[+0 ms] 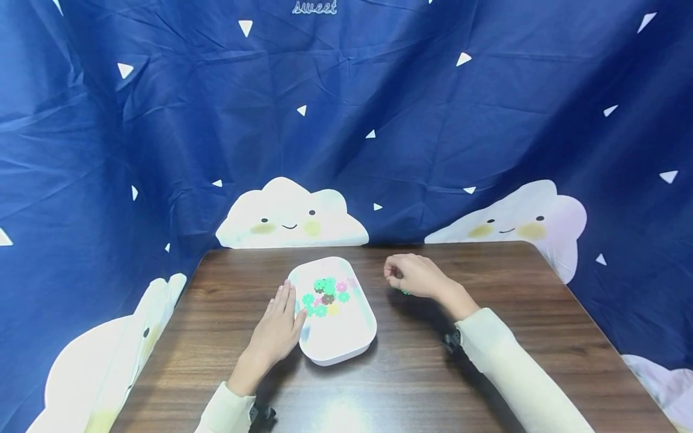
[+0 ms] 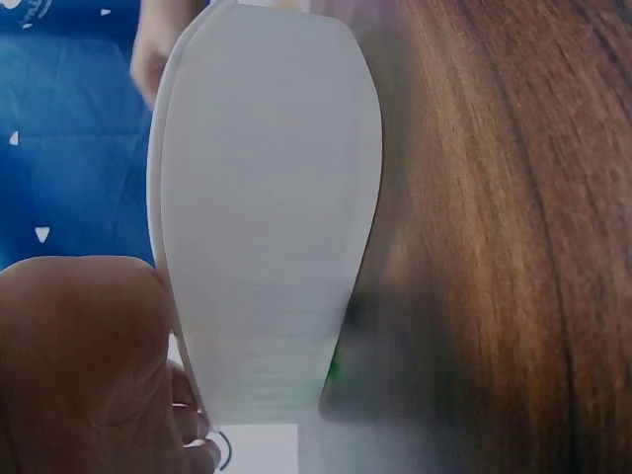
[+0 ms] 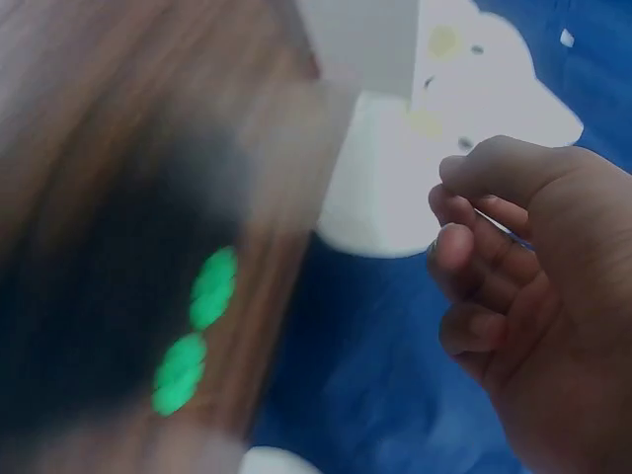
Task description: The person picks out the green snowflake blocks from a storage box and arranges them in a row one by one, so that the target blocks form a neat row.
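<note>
A white plastic tray [image 1: 341,337] holds several small flower-shaped pieces: green ones [image 1: 321,311], pink ones [image 1: 341,287], a brown one [image 1: 328,299] and a yellow one [image 1: 332,309]. My left hand [image 1: 278,328] rests along the tray's left rim with its fingers straight. The tray's outer side wall [image 2: 267,197] fills much of the left wrist view. To the right of the tray, my right hand [image 1: 417,275] is above the table, its fingers loosely bent and nothing visible between them. Two green flower pieces [image 3: 214,288] lie on the table below it, mostly hidden in the head view.
Everything stands on a brown wood-grain table [image 1: 433,373]. Behind its far edge hangs a blue curtain [image 1: 346,138] printed with white clouds and triangles. A dark wrist device [image 1: 452,341] sits at the right cuff, and another [image 1: 262,416] at the left.
</note>
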A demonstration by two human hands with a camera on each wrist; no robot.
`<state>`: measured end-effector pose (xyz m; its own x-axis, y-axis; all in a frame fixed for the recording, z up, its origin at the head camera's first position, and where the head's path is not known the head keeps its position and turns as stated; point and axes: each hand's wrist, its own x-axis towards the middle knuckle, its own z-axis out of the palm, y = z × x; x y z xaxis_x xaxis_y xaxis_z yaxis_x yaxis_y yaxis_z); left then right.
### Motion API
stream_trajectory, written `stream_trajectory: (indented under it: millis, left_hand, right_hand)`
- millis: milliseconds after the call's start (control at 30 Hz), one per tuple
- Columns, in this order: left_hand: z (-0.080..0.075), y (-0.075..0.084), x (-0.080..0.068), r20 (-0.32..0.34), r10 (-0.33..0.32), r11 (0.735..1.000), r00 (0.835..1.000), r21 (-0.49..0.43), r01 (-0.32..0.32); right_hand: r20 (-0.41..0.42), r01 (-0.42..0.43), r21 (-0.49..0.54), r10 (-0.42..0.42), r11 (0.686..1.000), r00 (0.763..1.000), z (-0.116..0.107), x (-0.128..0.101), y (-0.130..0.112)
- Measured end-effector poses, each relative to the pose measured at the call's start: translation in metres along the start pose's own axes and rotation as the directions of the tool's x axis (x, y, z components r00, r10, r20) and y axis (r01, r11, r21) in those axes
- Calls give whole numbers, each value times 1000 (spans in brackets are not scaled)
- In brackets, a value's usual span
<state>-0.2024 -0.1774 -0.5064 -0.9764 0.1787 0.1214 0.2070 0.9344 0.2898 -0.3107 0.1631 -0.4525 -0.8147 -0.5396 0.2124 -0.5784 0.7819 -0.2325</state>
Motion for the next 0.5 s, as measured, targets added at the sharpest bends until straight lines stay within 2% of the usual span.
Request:
stream_trajectory:
  millis: [233, 500]
  left_hand:
    - [1, -2, 0, 3, -4, 1000, 1000, 4, 4]
    - [2, -2, 1, 22, -14, 1000, 1000, -4, 14]
  right_hand:
    - [52, 122, -16, -121, 992, 991, -6, 30, -49]
    - [131, 247, 7, -246, 969, 960, 1, 58, -95]
